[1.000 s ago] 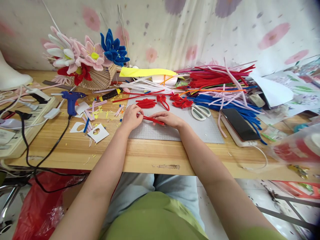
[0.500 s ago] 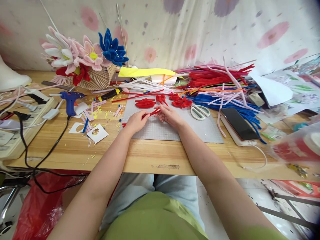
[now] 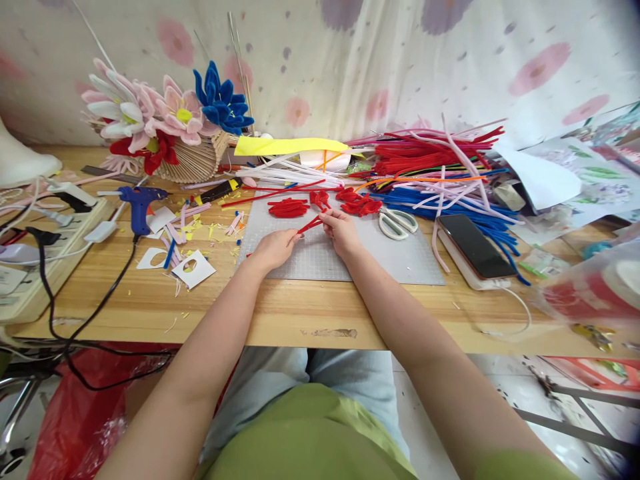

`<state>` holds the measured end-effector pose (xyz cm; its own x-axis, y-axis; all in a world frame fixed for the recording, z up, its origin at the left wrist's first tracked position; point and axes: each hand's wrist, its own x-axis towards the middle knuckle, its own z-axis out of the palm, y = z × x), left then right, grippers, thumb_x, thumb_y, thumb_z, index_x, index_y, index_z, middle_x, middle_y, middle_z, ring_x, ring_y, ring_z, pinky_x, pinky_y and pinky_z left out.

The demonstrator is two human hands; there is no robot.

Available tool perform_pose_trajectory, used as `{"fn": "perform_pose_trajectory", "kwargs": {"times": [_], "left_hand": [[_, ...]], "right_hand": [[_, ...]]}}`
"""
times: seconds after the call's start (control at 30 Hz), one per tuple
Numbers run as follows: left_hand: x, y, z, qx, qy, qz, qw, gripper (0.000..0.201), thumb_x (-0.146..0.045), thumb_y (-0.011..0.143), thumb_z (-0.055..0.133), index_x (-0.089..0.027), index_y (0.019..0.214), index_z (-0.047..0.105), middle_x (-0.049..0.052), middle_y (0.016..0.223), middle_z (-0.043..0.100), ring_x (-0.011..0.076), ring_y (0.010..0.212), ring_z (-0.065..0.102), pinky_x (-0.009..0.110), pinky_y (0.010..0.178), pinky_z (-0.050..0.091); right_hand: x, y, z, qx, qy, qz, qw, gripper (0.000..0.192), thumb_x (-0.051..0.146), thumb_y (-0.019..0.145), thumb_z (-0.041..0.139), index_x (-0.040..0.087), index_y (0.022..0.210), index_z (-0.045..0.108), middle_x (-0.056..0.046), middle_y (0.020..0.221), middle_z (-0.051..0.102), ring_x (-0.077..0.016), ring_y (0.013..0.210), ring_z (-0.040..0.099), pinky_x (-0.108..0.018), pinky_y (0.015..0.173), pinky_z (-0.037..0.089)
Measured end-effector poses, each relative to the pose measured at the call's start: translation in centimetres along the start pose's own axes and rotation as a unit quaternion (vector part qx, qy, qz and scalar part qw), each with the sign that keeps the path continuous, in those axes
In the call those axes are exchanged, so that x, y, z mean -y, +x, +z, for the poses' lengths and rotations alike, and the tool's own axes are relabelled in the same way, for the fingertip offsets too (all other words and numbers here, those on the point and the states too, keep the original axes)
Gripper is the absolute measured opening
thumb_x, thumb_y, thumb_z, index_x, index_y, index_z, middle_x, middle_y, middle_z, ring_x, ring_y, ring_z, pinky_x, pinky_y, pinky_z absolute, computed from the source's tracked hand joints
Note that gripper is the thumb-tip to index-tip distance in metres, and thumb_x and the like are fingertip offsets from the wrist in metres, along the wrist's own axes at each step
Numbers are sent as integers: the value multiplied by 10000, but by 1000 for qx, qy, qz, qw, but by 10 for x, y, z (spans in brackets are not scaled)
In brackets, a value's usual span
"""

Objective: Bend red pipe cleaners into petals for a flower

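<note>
A red pipe cleaner point(image 3: 310, 225) stretches between my two hands above the grey cutting mat point(image 3: 400, 257). My left hand point(image 3: 277, 249) pinches its near left end, and my right hand point(image 3: 340, 230) grips the other end with fingers closed. Just beyond my hands lie a bundle of short red pipe cleaner pieces point(image 3: 289, 208) and a group of bent red pieces point(image 3: 357, 201). Scissors with white-and-grey handles point(image 3: 397, 223) rest on the mat to the right of my right hand.
Left of the mat are a blue glue gun point(image 3: 140, 207), a power strip point(image 3: 60, 257) with cords, and cut scraps. Pipe cleaner flowers point(image 3: 183, 115) stand behind. Red pipe cleaners point(image 3: 415, 157) and blue ones point(image 3: 450, 212) are piled at the back right, near a phone point(image 3: 475, 245).
My right hand has shifted slightly and turned, its fingers now closed higher on the red pipe cleaner. The strip between my hands shows more clearly. The view has shifted slightly.
</note>
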<state>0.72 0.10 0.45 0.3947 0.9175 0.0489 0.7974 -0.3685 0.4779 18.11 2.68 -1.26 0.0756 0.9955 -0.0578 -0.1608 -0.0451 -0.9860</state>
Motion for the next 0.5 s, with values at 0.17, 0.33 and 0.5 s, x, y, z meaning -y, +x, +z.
{"fn": "perform_pose_trajectory", "kwargs": {"times": [0.17,0.33,0.5], "left_hand": [[1,1,-3,12,-56,-5,998,274,-306,891,412,-267,951,677,32,991,703,210,948,631,300,784,456],[-1,-1,1,-28,-39,14,999,289,-327,899,389,-231,864,659,49,921,645,202,869,604,306,754,444],[-3,-1,5,-25,-12,42,999,321,-319,908,356,-183,850,641,59,936,567,176,848,565,305,775,440]], "right_hand": [[2,-2,1,-4,20,-7,1000,270,357,604,656,193,573,444,56,448,372,-59,412,277,-221,419,196],[3,-2,2,36,67,-29,997,337,417,582,713,191,625,467,61,521,430,-48,461,353,-184,426,279],[4,-8,11,92,102,-12,990,373,427,542,764,189,757,572,58,600,534,-42,489,433,-163,410,314]]}}
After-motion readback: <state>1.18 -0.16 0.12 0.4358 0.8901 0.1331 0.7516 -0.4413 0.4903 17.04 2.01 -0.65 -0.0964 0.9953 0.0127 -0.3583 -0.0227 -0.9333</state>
